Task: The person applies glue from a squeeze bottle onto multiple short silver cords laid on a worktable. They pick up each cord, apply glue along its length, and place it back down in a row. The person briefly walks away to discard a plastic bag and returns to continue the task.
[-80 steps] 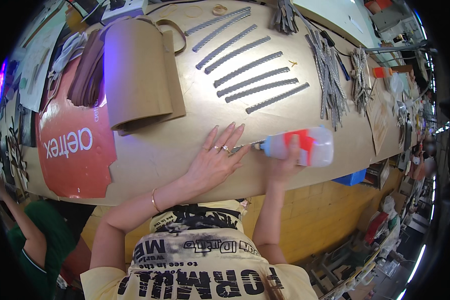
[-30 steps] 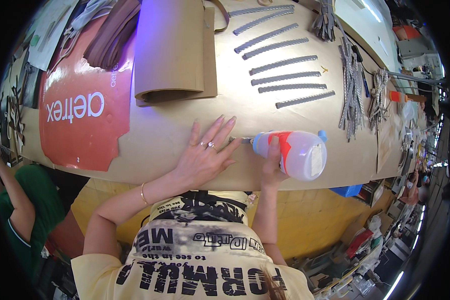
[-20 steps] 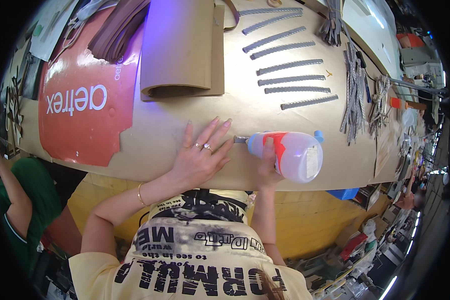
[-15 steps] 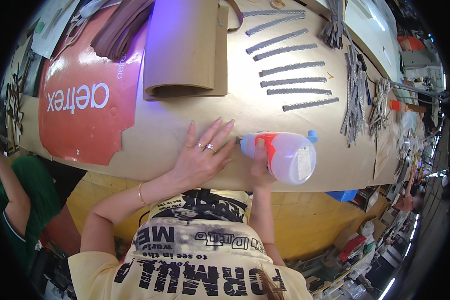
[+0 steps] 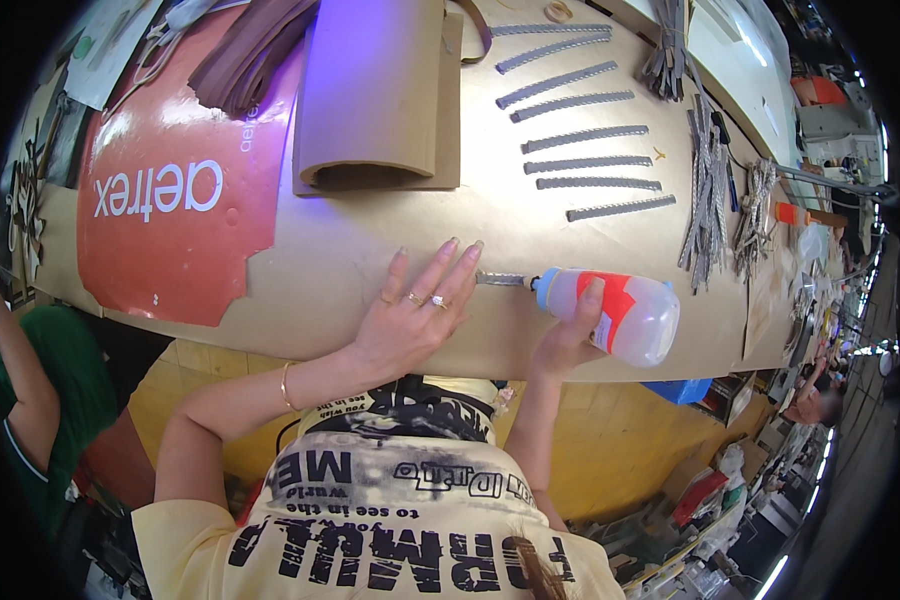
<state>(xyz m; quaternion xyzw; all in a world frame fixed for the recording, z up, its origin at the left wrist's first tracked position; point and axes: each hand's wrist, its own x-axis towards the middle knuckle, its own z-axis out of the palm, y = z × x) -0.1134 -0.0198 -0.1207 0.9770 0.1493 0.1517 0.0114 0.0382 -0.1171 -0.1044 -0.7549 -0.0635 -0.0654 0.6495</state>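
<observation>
My right hand (image 5: 568, 338) is wrapped round a translucent squeeze bottle (image 5: 650, 322) with a red label and a pale blue cap, tipped on its side. Its nozzle points left and meets the right end of a short grey braided strip (image 5: 500, 279) on the table. Flat on the tabletop, with fingers stretched out, lies my left hand (image 5: 415, 318); it wears rings, and its fingers cover or touch the strip's left end. Beyond my hands, several similar grey braided strips (image 5: 598, 163) lie in a spaced column.
A brown curved block (image 5: 370, 100) stands on a board behind my left hand. Left of it are a red printed sheet (image 5: 180, 240) and a bundle of brown strips (image 5: 250, 60). Bunches of grey strips (image 5: 708, 190) lie at the right. Another person's arm (image 5: 30, 390) shows at far left.
The bottle in my right hand has moved right and tilted further over, so the grey strip now shows between my hands. My left hand has shifted slightly right.
</observation>
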